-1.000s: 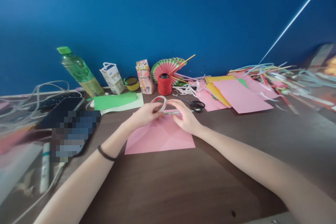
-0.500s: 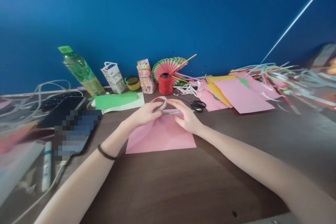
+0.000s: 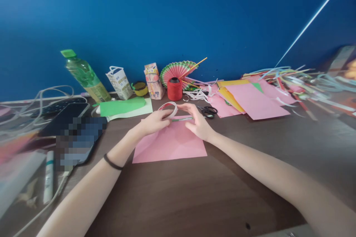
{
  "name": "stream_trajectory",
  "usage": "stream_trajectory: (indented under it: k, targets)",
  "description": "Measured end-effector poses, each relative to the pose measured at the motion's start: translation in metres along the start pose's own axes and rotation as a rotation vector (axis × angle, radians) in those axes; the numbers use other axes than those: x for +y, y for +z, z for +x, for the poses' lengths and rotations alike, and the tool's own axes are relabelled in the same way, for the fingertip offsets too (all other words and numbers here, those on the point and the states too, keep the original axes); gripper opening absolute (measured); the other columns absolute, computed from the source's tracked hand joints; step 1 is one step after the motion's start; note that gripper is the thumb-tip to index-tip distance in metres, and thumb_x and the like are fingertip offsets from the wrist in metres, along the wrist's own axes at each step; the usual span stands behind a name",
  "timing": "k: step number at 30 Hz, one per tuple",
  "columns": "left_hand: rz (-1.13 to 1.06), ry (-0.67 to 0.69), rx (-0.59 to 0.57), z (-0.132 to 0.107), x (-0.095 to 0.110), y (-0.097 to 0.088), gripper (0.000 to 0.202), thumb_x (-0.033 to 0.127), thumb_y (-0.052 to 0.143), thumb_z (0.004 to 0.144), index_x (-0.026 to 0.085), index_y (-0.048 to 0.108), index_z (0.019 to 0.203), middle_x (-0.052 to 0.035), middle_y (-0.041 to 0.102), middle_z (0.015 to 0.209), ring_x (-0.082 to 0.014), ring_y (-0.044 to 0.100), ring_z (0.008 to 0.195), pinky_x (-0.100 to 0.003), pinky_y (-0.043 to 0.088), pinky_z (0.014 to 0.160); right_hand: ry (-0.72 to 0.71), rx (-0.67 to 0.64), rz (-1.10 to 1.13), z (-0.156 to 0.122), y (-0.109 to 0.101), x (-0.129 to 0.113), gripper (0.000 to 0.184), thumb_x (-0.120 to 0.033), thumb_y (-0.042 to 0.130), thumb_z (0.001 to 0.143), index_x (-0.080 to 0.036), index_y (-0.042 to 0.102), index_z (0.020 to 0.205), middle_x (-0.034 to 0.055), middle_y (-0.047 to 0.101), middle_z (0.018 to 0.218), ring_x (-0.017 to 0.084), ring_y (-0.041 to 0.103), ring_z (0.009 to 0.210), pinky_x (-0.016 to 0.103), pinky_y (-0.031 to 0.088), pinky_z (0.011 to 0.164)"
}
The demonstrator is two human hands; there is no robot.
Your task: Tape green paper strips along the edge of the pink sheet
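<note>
My left hand (image 3: 156, 121) grips a white tape roll (image 3: 174, 110) with a red inner side, which stands on edge above the far part of a pink paper sheet (image 3: 169, 146). My right hand (image 3: 199, 124) is arched at the sheet's far right, thumb and fingers apart. Its fingertips come up to the roll's right side; whether they touch the tape is unclear. Between the two hands, a thin greenish strip (image 3: 182, 119) runs along the sheet's far edge. Black-handled scissors (image 3: 209, 112) lie just beyond my right hand.
Behind the hands stand a red thread spool (image 3: 174, 89), a pleated fan (image 3: 176, 72), small cartons (image 3: 120, 83) and a green-capped bottle (image 3: 87, 77). Coloured paper (image 3: 257, 102) is piled on the right. A phone (image 3: 83, 144) and a marker (image 3: 48, 177) lie on the left.
My right hand's fingers are more bent and raised, showing more of the greenish strip. My left hand and the tape roll have hardly moved.
</note>
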State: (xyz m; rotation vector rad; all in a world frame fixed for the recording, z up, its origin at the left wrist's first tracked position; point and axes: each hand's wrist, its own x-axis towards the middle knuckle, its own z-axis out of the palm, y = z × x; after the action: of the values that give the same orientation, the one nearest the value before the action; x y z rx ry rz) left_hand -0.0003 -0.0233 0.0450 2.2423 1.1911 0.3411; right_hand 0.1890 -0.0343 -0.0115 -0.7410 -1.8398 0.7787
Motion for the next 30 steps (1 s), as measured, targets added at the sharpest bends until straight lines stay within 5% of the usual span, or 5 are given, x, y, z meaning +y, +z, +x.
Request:
stream_trajectory:
  k: [4, 9, 15, 22, 30]
  targets:
    - [0.001, 0.016, 0.002, 0.0003, 0.0011, -0.0006, 0.029, 0.024, 0.038, 0.073, 0.017, 0.057, 0.094, -0.0006, 0.058, 0.076, -0.0173, 0.053, 0.070, -0.027, 0.039, 0.065, -0.028, -0.020, -0.092, 0.0009, -0.0008, -0.0033, 0.062, -0.001, 0.040, 0.065, -0.023, 0.043, 0.123, 0.0060, 0.046, 0.131, 0.017, 0.041, 0.123, 0.042, 0.029, 0.107]
    - [-0.040, 0.023, -0.005, 0.0021, -0.0016, 0.0013, 0.038, 0.025, 0.037, 0.076, 0.018, 0.056, 0.108, -0.0024, 0.061, 0.089, -0.0175, 0.054, 0.075, -0.028, 0.041, 0.069, -0.076, 0.054, -0.195, -0.0006, -0.0008, -0.0059, 0.030, -0.009, 0.047, 0.075, -0.021, 0.056, 0.100, 0.0080, 0.055, 0.120, 0.019, 0.049, 0.115, 0.043, 0.036, 0.100]
    - [0.013, 0.006, -0.030, 0.0028, -0.0040, 0.0041, 0.039, 0.026, 0.038, 0.078, 0.017, 0.058, 0.110, -0.0024, 0.061, 0.083, -0.0165, 0.053, 0.071, -0.027, 0.041, 0.067, -0.048, 0.096, -0.220, -0.0021, 0.0026, -0.0005, 0.004, -0.022, 0.055, 0.079, -0.020, 0.055, 0.082, 0.0087, 0.061, 0.108, 0.019, 0.057, 0.103, 0.039, 0.045, 0.089]
    - [0.021, -0.004, -0.023, 0.0027, -0.0041, 0.0048, 0.045, 0.020, 0.040, 0.075, 0.019, 0.056, 0.116, -0.0025, 0.063, 0.103, -0.0185, 0.056, 0.082, -0.028, 0.042, 0.076, 0.114, 0.067, -0.078, -0.0031, 0.0041, -0.0023, 0.007, -0.026, 0.049, 0.082, -0.021, 0.051, 0.078, 0.0089, 0.061, 0.115, 0.019, 0.059, 0.104, 0.037, 0.049, 0.084]
    - [-0.009, -0.048, -0.041, 0.0015, -0.0041, 0.0045, 0.046, 0.019, 0.036, 0.077, 0.017, 0.053, 0.120, -0.0028, 0.064, 0.086, -0.0176, 0.057, 0.077, -0.027, 0.043, 0.073, 0.114, 0.037, -0.073, -0.0028, 0.0036, -0.0027, 0.006, -0.024, 0.048, 0.083, -0.021, 0.047, 0.078, 0.0107, 0.059, 0.119, 0.018, 0.057, 0.108, 0.038, 0.047, 0.088]
